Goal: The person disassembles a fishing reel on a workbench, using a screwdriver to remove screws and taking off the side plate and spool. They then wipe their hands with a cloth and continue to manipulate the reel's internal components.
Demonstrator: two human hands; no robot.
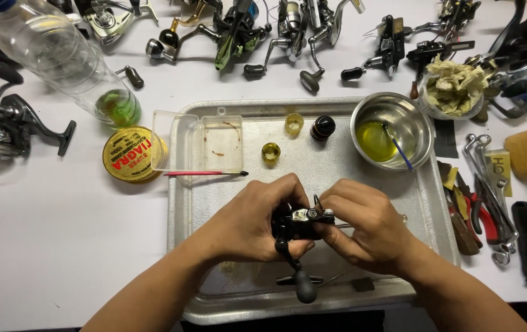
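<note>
Both hands are closing their grip on a black fishing reel [297, 222], left hand [248, 221] steadying, right hand [362, 224] pinching. Its crank handle [303, 284] is hanging below the grip, over the metal tray [183, 246]

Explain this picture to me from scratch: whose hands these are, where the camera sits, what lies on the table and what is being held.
The single view comes from a camera worn on a person's head, looking down at their own bare hands. The left hand and right hand together hold a black fishing reel over a metal tray. On the tray lie a clear plastic box, a red-handled brush, two small yellow caps, a dark little bottle and a steel bowl of yellowish liquid. More reels, pliers and a spool of line surround it.
</note>
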